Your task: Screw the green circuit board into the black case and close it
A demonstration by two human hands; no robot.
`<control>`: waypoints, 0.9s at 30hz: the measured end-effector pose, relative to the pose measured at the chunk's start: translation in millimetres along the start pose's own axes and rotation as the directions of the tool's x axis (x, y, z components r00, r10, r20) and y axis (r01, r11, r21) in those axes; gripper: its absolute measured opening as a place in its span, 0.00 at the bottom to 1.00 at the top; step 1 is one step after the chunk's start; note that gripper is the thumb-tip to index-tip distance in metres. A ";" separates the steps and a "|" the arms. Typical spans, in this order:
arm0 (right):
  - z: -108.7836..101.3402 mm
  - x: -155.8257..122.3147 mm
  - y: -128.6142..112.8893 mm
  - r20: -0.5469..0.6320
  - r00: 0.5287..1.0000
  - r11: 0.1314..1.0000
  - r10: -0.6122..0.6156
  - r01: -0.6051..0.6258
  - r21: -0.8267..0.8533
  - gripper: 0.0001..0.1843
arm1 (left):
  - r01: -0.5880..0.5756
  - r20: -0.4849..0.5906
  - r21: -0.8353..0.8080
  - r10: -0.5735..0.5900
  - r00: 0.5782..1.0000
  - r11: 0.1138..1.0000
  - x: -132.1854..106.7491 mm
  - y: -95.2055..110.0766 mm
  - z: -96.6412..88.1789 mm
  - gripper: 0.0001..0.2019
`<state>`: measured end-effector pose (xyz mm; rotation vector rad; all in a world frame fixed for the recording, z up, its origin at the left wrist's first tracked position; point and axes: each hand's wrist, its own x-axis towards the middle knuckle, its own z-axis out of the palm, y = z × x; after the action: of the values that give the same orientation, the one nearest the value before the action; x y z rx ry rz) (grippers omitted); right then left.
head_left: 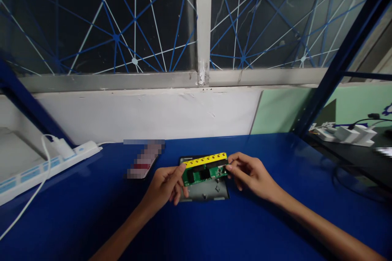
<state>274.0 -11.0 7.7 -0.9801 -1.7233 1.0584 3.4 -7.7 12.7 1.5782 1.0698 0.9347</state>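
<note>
Between my two hands is a green circuit board (200, 174) with black components and a yellow strip of evenly spaced dark marks along its far edge. My left hand (169, 182) pinches the board's left end between thumb and fingers. At the opposite end, my right hand (249, 171) grips it with thumb and forefinger. The board is slightly tilted, its right end farther from me. Beneath it lies a shallow grey casing (196, 193) with small raised fittings inside, partly hidden by the board and my left fingers.
A blue table (254, 220) carries everything. To the left are a blurred-out flat object (147, 159) and a white power strip (36, 167) with a plug and cable. White adapters (349, 133) stand at right by a blue metal post (330, 65). A wall and window rise behind.
</note>
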 end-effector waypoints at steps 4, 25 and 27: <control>-2.1 -4.5 -3.1 -0.035 0.994 0.973 -0.105 0.095 -0.211 0.09 | -0.003 -0.016 0.073 0.004 1.000 0.997 0.1 3.8 -1.1 0.28; -3.1 -0.8 -1.8 0.123 0.986 0.882 -0.110 0.154 -0.446 0.29 | -0.343 0.215 0.591 0.267 0.939 0.730 1.1 2.9 -30.6 0.29; -2.7 -1.7 -0.2 0.169 0.976 0.820 -0.140 0.209 -0.532 0.32 | -0.355 0.245 0.653 0.257 0.935 0.669 0.4 2.8 -31.3 0.29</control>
<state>277.0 -12.0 8.2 -1.0865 -2.2394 0.5087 -25.0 1.5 22.7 2.4779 1.1436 0.6430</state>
